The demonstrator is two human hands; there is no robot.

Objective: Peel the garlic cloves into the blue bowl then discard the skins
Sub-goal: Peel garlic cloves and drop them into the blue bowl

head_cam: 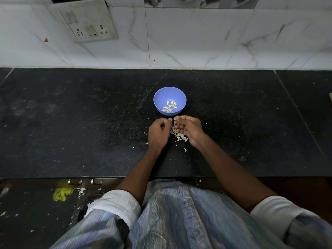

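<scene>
Nearest, the left hand (159, 132) is curled with thumb and fingertips pinched; the right hand (188, 129) is cupped, its fingertips meeting the left's on something too small to tell. Under them a heap of skins (177, 135) lies on the black desk (71, 123). Just beyond stands the blue bowl (169, 100), upright, mouth upward, holding peeled garlic cloves (169, 106) pointing various ways.

One blue bowl (169, 97) sits on the counter (71, 123), holding roughly a dozen peeled garlic cloves (169, 106). Two hands, left hand (158, 131) and right hand (188, 129), work above one heap of skins (178, 135).
</scene>
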